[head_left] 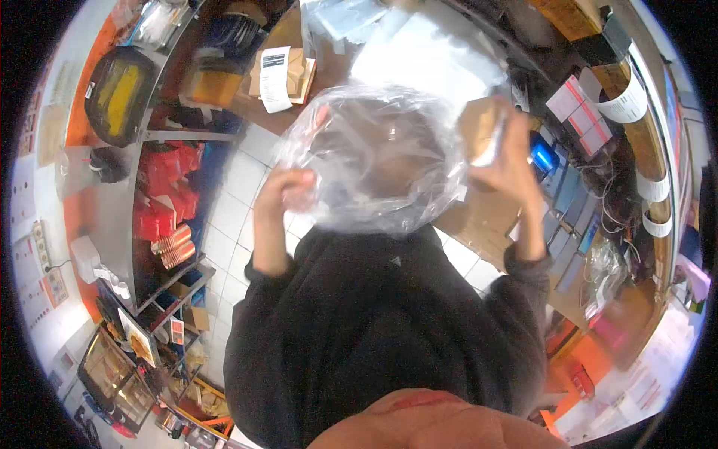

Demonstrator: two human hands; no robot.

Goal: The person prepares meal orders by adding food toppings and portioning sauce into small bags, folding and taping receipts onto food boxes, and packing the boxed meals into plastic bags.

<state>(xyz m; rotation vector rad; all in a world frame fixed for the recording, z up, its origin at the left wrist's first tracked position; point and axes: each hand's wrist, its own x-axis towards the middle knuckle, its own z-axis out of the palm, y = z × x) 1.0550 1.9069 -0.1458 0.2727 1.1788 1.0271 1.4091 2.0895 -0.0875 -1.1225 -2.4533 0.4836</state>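
A large clear plastic bag (374, 161) hangs in front of my body, its mouth spread wide. My left hand (288, 191) is closed on the bag's left edge. To the right of the bag, my right hand (512, 161) grips a small brown cardboard box (479, 127) that has a white patch on its near side. The box is beside the bag's right rim; whether it touches the plastic I cannot tell. Motion blurs the right hand somewhat. Beyond the bag at upper left, a brown box (299, 75) with a white printed receipt (274, 78) lies on the counter.
White plastic sheets or bags (426, 56) cover the counter ahead. Shelves on the left hold red packets (161, 187) and a black-and-yellow container (120, 97). To the right are a lit blue screen (543, 156), loose cables and hanging paper strips (624, 97). White floor tiles (232, 202) show below.
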